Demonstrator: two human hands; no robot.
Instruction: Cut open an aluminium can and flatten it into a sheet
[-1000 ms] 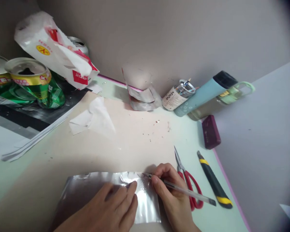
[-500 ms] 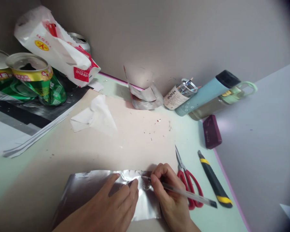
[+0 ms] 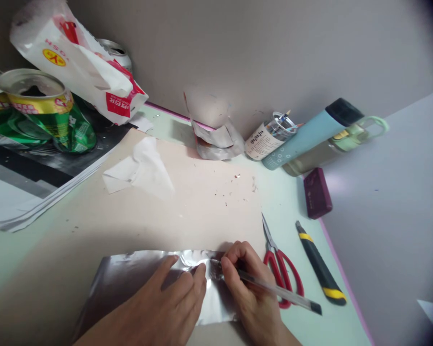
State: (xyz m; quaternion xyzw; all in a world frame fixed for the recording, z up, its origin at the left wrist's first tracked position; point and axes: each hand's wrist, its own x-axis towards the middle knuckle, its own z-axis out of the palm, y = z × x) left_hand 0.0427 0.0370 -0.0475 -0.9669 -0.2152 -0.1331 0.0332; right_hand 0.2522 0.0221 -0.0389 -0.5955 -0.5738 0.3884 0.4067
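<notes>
A shiny silver metal sheet lies at the near edge of the view, with dents and embossed marks near its upper right part. My left hand rests on it with fingers spread, pressing it down. In my right hand is a clear pen with a dark end cap. The pen's tip meets the sheet just right of my left fingertips, though my fingers partly hide it. Red-handled scissors lie beside my right hand, and a black and yellow utility knife lies farther right.
Crumpled white tissue and a bent metal piece lie beyond the sheet. Crushed green cans and a white bag stand left. A pen cup, blue bottle and maroon box line the wall.
The pen's cap end has dipped slightly as my right hand shifts a little to the left. My left hand stays pressed on the sheet. The view has moved slightly.
</notes>
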